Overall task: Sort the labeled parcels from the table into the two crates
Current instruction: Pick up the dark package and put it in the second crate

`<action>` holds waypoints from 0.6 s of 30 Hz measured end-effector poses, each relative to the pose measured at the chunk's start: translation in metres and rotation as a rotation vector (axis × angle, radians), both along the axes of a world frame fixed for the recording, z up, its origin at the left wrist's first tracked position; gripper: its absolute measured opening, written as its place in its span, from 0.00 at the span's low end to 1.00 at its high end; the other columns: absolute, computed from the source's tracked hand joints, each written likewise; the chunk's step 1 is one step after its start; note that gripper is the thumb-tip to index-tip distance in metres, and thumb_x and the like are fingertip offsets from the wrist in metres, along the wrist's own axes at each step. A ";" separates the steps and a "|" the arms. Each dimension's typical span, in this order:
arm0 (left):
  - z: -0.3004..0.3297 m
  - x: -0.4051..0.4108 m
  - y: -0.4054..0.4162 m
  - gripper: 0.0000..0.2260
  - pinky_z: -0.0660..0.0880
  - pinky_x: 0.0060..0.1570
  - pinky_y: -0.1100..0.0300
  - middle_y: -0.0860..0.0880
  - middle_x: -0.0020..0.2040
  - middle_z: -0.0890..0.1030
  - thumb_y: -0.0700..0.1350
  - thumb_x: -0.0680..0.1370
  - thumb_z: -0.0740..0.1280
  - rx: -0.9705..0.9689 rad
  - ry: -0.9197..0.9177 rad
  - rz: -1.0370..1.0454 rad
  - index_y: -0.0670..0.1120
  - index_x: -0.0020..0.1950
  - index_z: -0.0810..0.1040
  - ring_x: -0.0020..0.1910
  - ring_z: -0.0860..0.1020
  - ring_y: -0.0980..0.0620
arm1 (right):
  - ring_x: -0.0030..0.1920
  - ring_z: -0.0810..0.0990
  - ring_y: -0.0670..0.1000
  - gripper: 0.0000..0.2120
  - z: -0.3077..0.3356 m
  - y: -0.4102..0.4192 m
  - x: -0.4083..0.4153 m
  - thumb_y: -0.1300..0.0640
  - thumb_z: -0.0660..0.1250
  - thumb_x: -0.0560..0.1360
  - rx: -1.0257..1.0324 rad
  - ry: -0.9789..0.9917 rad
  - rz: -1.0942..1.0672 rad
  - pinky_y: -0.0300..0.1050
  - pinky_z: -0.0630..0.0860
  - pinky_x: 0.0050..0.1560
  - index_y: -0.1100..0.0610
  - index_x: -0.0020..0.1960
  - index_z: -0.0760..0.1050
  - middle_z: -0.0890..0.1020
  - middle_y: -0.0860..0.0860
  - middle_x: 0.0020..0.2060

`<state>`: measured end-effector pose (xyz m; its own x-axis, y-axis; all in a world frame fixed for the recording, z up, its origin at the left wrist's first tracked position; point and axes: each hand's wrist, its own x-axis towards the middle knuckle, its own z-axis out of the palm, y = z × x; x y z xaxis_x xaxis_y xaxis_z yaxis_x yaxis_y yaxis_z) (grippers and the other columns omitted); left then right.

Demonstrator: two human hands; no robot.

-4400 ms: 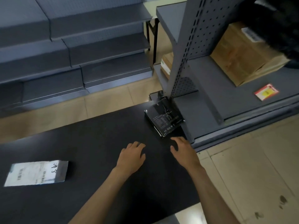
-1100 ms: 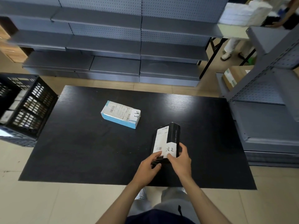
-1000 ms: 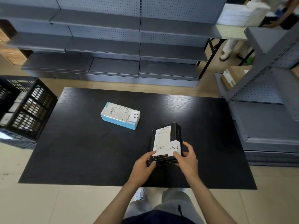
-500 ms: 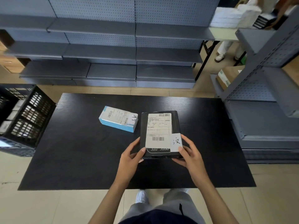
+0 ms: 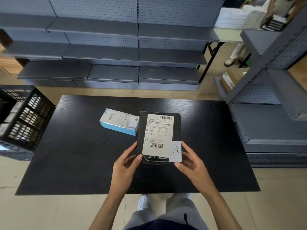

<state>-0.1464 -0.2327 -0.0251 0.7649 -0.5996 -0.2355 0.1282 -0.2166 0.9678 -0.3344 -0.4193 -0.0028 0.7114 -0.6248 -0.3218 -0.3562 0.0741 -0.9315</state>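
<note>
The black box (image 5: 158, 138) is held up over the near middle of the black table (image 5: 74, 155). The left hand (image 5: 123, 165) grips its near left edge, fingers curled around it. The right hand (image 5: 191, 161) grips the near right corner by the white tag. The box looks stiff and light, maybe a bit slippery, so the side edges are good to hold. A blue box (image 5: 118, 121) lies just to its far left, and a black crate (image 5: 21, 118) sits far left.
</note>
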 end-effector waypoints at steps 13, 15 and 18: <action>0.011 -0.013 -0.020 0.21 0.80 0.64 0.52 0.60 0.63 0.83 0.43 0.79 0.73 -0.011 0.018 0.024 0.54 0.71 0.77 0.63 0.82 0.55 | 0.63 0.81 0.46 0.33 -0.002 -0.012 -0.009 0.58 0.73 0.77 0.026 -0.044 -0.060 0.40 0.79 0.60 0.39 0.77 0.66 0.81 0.40 0.64; 0.013 -0.016 -0.029 0.21 0.80 0.63 0.50 0.58 0.63 0.84 0.44 0.79 0.73 -0.001 0.032 0.028 0.54 0.72 0.77 0.63 0.82 0.54 | 0.63 0.81 0.44 0.32 -0.002 -0.021 -0.011 0.57 0.73 0.77 0.018 -0.037 -0.056 0.43 0.79 0.61 0.38 0.76 0.66 0.81 0.37 0.63; 0.014 -0.021 -0.045 0.21 0.80 0.63 0.48 0.58 0.63 0.84 0.44 0.79 0.73 0.012 0.051 0.042 0.54 0.72 0.77 0.62 0.83 0.53 | 0.64 0.80 0.44 0.31 -0.001 -0.040 -0.014 0.57 0.73 0.78 0.021 -0.049 -0.053 0.46 0.79 0.62 0.38 0.75 0.67 0.81 0.37 0.62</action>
<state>-0.1675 -0.2776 -0.0114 0.7763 -0.5637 -0.2820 0.1868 -0.2216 0.9571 -0.3486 -0.4591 -0.0042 0.6927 -0.6555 -0.3008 -0.3048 0.1118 -0.9458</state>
